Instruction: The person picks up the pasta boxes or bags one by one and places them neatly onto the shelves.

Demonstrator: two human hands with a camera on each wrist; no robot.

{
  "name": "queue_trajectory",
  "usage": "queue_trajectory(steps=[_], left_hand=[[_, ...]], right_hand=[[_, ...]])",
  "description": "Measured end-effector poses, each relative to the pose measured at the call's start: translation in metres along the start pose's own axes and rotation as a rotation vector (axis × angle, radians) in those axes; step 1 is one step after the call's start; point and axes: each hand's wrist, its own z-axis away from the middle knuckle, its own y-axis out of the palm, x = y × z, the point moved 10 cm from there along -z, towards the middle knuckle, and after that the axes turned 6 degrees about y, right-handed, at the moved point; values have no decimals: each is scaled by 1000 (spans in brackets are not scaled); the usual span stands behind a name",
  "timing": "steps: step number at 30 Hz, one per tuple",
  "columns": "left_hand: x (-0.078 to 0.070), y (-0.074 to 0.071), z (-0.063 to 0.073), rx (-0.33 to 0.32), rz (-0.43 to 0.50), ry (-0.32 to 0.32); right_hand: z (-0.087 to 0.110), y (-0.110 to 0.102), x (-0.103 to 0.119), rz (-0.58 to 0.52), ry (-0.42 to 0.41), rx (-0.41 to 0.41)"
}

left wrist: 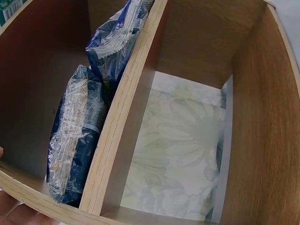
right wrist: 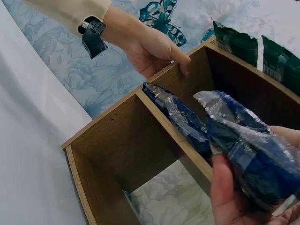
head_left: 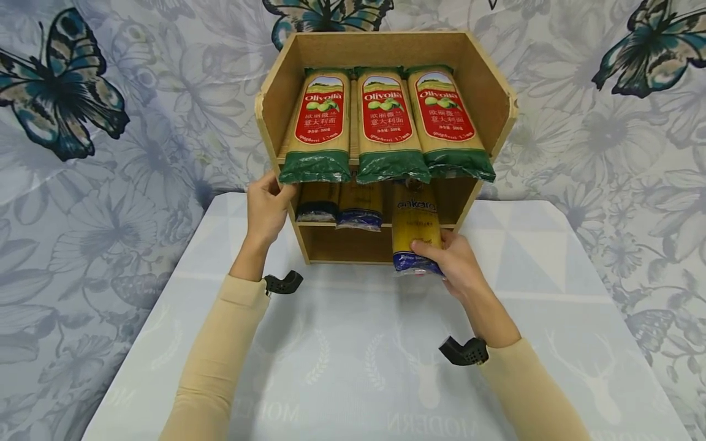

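Observation:
A wooden shelf unit [head_left: 380, 50] stands on the table. My left hand [head_left: 265, 209] grips the edge of its left side panel, thumb on the inner face in the right wrist view. My right hand [head_left: 459, 262] holds a yellow pasta pack [head_left: 416, 226] by its blue lower end, thumb on the front. That pack sticks out of the middle compartment on the right, its upper end hidden under the top level. Two similar packs, a left pasta pack [head_left: 318, 201] and a centre pasta pack [head_left: 360, 202], lie in the same compartment.
On the top level lie three red-labelled spaghetti packs [head_left: 386, 116] with green ends overhanging the front. Below is the bottom compartment [head_left: 347, 245]. The table [head_left: 353, 331] has a pale patterned cover, and a floral cloth [head_left: 182, 110] with butterflies hangs behind.

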Motion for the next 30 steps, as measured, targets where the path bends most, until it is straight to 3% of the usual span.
queue_trajectory(steps=[6,11,15,23,30], left_hand=[[2,-2,1,-26,25,-30],[4,-2,0,-39,38,-48],[4,0,0,-35,52,-47],[5,3,-1,-11,61,-18],[3,2,0,-7,28,5]], right_hand=[[25,1,1,7,-75,27],[36,-1,0,87,-129,-55],[31,-6,1,81,-147,-147],[5,-10,6,-3,-179,-234],[3,-12,7,92,-189,-287]])
